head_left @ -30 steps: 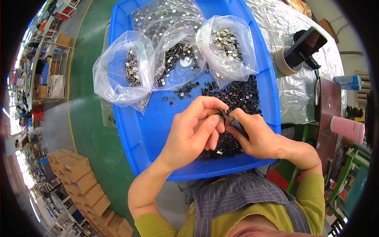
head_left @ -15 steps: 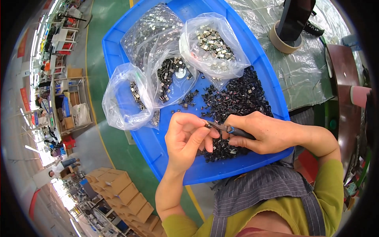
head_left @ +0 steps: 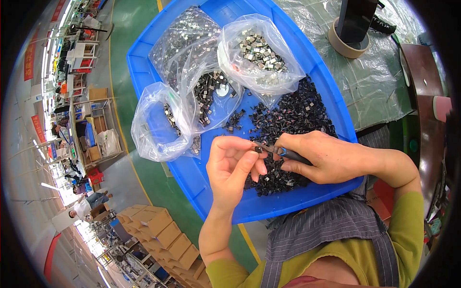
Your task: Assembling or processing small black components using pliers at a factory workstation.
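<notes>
At the far left stands a shelf rack (head_left: 98, 137), and nearer, stacked brown cardboard boxes (head_left: 161, 230) sit on the floor. Right of them is a large blue tray (head_left: 187, 173). Along its left side an open clear bag (head_left: 156, 120) holds small shiny pieces; a middle bag (head_left: 194, 108) holds darker ones. On the near side, the left hand (head_left: 229, 165) is curled, pinching a tiny black piece (head_left: 259, 149) between thumb and forefinger; the piece is too small and too covered to tell its long axis. Farther off, a right-hand bag (head_left: 230, 50) stands open with more shiny pieces. The pliers (head_left: 294, 155) are over the near part of the tray, their long axis slanting from left and slightly far to right and slightly near, jaws pointing left at the pinched piece, handles toward the right. Beneath and beyond them spreads a heap of black bits (head_left: 297, 113). The right hand (head_left: 321, 158) grips the handles. At far right, a tape roll (head_left: 348, 52) rests on a plastic-covered table (head_left: 367, 91).
</notes>
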Demonstrator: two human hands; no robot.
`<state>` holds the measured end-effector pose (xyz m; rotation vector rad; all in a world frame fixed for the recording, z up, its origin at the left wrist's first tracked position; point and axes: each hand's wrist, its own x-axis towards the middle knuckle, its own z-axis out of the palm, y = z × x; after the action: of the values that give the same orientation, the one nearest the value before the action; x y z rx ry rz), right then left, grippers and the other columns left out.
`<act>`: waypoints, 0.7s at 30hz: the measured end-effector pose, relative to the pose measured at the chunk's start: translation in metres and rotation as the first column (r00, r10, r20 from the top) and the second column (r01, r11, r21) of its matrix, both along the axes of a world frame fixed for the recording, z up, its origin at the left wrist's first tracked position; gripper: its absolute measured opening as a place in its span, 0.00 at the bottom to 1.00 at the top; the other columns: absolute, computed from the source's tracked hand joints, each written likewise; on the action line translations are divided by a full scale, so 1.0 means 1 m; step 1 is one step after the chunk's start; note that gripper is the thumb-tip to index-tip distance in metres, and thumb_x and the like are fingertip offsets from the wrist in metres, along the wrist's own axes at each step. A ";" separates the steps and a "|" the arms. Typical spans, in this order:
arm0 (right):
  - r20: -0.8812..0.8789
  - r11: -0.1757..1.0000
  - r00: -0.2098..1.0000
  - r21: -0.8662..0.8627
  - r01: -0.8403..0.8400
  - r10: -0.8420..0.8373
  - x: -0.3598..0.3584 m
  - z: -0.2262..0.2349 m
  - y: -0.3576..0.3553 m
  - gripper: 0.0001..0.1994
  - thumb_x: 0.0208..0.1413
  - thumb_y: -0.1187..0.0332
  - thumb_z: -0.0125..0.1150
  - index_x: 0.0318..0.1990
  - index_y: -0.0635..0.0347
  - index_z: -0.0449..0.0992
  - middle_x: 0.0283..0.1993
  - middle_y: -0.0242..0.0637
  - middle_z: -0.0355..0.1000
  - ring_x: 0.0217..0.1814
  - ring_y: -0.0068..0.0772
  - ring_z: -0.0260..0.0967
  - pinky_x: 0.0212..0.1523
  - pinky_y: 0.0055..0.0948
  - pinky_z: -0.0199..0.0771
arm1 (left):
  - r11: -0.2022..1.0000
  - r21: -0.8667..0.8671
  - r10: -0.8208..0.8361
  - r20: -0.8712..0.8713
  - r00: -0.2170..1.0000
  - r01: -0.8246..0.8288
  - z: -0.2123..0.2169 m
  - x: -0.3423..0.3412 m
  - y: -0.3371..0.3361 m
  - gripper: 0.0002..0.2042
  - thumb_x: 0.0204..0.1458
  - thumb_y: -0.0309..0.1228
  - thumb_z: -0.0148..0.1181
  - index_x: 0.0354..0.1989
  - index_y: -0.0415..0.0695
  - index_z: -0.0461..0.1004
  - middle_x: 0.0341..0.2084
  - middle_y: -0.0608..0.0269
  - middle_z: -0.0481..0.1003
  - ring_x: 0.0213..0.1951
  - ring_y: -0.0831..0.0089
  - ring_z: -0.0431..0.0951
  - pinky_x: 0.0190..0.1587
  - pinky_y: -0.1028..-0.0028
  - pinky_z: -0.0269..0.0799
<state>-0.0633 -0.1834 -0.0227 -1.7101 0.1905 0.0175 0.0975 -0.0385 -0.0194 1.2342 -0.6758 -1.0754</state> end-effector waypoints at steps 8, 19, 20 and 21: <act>-0.009 0.999 0.999 0.019 -0.037 0.037 0.001 0.000 -0.002 0.13 0.56 0.70 0.56 0.44 0.67 0.63 0.35 0.55 0.69 0.40 0.62 0.69 0.38 0.51 0.66 | 1.000 0.021 0.010 -0.045 0.999 -0.009 -0.001 0.001 -0.001 0.06 0.56 0.20 0.54 0.38 0.40 0.64 0.31 0.51 0.77 0.21 0.77 0.74 0.19 0.83 0.66; -0.126 0.996 0.988 0.014 -0.090 0.091 0.000 0.003 -0.003 0.14 0.60 0.65 0.54 0.42 0.67 0.61 0.33 0.55 0.69 0.40 0.62 0.68 0.37 0.51 0.64 | 0.998 0.067 -0.006 -0.073 0.997 0.011 -0.003 0.001 -0.001 0.05 0.57 0.21 0.54 0.38 0.40 0.64 0.30 0.52 0.77 0.20 0.79 0.72 0.18 0.83 0.65; -0.125 0.996 0.988 0.014 -0.092 0.093 0.000 0.004 -0.003 0.14 0.60 0.65 0.54 0.42 0.67 0.61 0.33 0.55 0.69 0.40 0.62 0.68 0.37 0.51 0.64 | 0.997 0.076 -0.006 -0.075 0.997 0.012 -0.003 0.001 -0.001 0.05 0.57 0.22 0.54 0.39 0.40 0.64 0.30 0.52 0.77 0.21 0.79 0.73 0.19 0.83 0.65; -0.146 0.996 0.986 0.021 -0.084 0.086 0.000 0.005 -0.004 0.14 0.60 0.65 0.54 0.42 0.67 0.61 0.33 0.55 0.70 0.40 0.62 0.68 0.38 0.51 0.65 | 0.997 0.074 -0.007 -0.076 0.997 0.013 -0.001 -0.001 -0.003 0.05 0.57 0.22 0.54 0.39 0.40 0.64 0.30 0.52 0.77 0.21 0.79 0.73 0.19 0.83 0.65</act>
<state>-0.0632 -0.1869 -0.0176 -1.7019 0.2258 0.2076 0.0969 -0.0415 -0.0206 1.2485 -0.5891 -1.1590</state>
